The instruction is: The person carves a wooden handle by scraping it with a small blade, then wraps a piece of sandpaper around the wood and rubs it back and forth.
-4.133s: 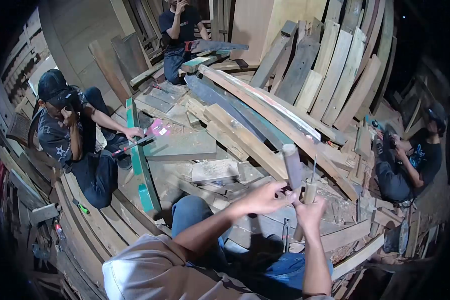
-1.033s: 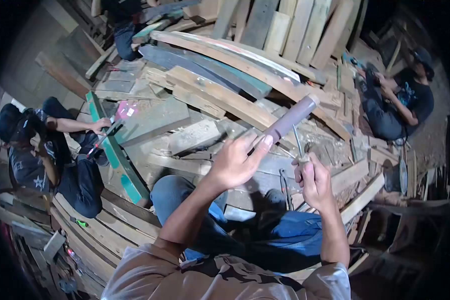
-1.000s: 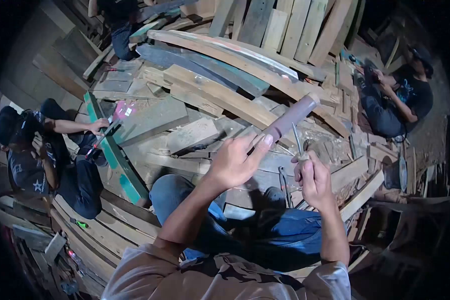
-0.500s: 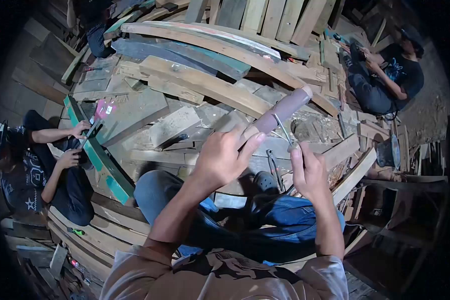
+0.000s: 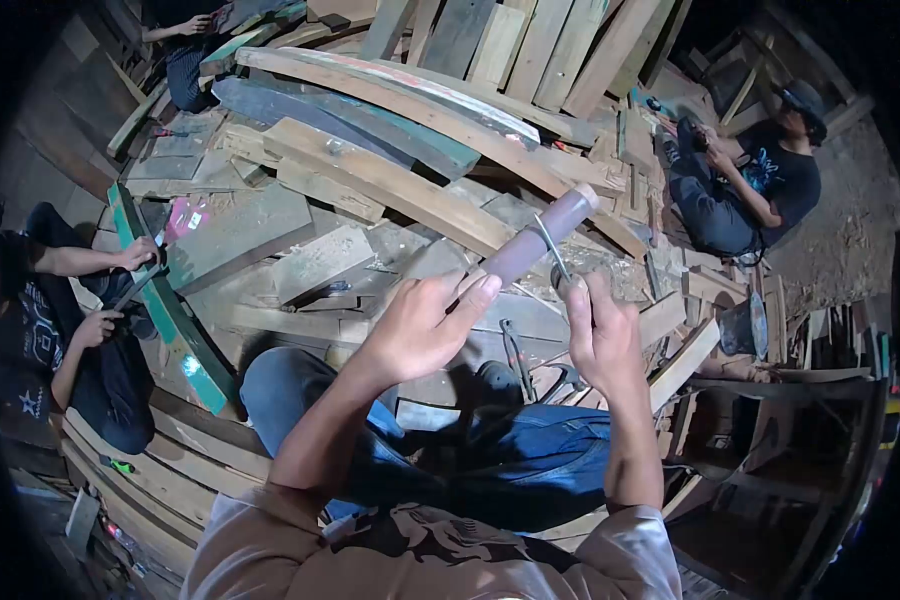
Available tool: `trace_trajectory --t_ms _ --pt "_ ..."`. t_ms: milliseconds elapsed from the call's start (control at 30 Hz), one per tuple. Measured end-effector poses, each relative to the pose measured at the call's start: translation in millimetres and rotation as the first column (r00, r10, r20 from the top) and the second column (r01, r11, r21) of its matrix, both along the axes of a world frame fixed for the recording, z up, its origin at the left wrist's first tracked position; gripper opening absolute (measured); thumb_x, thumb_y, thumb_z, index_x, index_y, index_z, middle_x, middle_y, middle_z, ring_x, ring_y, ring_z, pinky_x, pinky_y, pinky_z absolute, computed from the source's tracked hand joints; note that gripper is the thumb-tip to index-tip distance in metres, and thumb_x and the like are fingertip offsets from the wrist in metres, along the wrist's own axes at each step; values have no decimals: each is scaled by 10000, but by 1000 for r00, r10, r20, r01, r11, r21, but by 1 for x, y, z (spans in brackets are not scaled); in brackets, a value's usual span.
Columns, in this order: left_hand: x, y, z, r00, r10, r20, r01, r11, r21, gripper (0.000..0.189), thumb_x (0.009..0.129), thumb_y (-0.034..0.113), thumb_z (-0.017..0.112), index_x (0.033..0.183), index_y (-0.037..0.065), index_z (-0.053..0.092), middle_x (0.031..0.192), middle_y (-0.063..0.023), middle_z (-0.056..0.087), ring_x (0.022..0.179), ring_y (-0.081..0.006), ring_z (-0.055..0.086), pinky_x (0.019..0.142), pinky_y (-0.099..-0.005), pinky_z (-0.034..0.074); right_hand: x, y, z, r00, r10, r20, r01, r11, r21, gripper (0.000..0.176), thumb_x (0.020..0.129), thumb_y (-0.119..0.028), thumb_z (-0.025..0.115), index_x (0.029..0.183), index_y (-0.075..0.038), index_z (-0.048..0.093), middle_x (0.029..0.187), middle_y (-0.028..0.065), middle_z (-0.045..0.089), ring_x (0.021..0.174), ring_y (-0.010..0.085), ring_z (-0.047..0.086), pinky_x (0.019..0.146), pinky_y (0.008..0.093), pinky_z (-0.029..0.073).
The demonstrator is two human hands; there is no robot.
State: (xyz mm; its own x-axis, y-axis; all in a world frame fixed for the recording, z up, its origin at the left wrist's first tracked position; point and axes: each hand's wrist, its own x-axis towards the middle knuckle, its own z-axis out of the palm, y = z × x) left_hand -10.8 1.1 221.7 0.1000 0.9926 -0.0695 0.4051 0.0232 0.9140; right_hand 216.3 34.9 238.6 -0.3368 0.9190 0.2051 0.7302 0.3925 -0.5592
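Note:
In the middle of the head view a purplish-grey cylinder (image 5: 538, 240) slants up to the right, with a paler far end. My left hand (image 5: 425, 325) is wrapped round its near end. A thin metal tool (image 5: 551, 243) lies across the cylinder, its tip touching or very near the surface. My right hand (image 5: 605, 335) is closed on the dark lower end of this tool. Pliers (image 5: 516, 358) lie on the wood just beyond my lap, between and below the two hands.
Long planks (image 5: 390, 188) and other timber lie beyond my hands. At the left a person (image 5: 70, 330) holds a tool at a green beam (image 5: 175, 325). Another person (image 5: 745, 180) sits at the upper right, a third (image 5: 185, 60) at the upper left. A wooden frame (image 5: 820, 480) stands lower right.
The whole view has shifted, with the surroundings now further left. The cylinder and both hands sit slightly lower and further left. The metal tool still crosses the cylinder, and both holds are kept.

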Motion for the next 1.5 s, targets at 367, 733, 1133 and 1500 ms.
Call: trace_trajectory --t_ms 367,733,1133,1500 --pt "-18 -4 0 883 70 464 114 927 -357 574 1016 559 406 810 43 554 585 28 453 516 -64 435 466 -257 351 -24 1 -3 987 140 80 -146 986 75 246 967 -293 567 952 -53 618 571 197 592 542 394 624 486 468 465" --pt "-25 -5 -4 739 126 662 270 844 -462 571 1016 579 370 824 56 499 509 47 360 375 -46 301 360 -221 256 -27 24 -11 991 110 77 -120 983 138 252 940 -302 605 911 -52 602 590 179 595 524 378 612 494 459 469" --pt "-19 -9 -2 693 183 697 188 888 -420 500 1034 539 349 958 64 487 521 39 367 386 -34 325 363 -205 264 -33 38 -16 985 167 48 -172 980 99 329 954 -373 585 917 -51 643 535 210 560 558 397 631 530 465 496" --pt "-19 -12 28 764 251 594 98 865 -491 362 1025 458 460 1088 103 490 647 19 447 459 -44 369 396 -198 246 -37 35 -8 953 295 -63 -289 953 92 379 956 -423 558 922 -60 663 581 197 604 610 409 641 574 497 506"
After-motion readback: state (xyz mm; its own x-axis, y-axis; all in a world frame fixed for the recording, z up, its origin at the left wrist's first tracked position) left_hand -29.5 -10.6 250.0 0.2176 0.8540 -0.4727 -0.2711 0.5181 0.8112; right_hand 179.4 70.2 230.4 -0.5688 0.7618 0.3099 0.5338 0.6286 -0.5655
